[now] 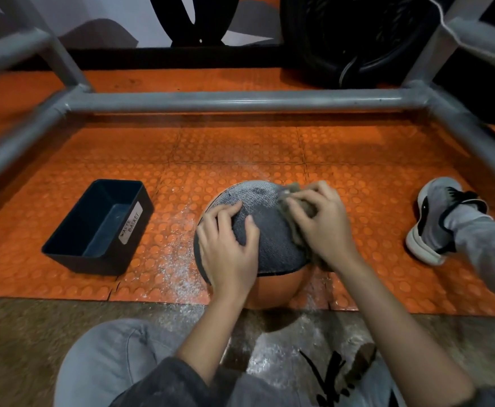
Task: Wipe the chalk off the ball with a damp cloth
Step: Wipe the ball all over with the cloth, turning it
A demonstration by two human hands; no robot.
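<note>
Ball (272,245), grey and pebbled on top, orange below, sits at the near edge of the orange studded floor mat (240,154), between both hands. From my feed, the left hand (228,254) grips its left side, fingers spread and bent over the curve. The right hand (319,221) clutches a crumpled grey-brown cloth (308,211) against the ball's upper right. White chalk (255,192) coats the top. A black rectangular bin (93,262) labelled "WASTE BASKET" stands to the left.
</note>
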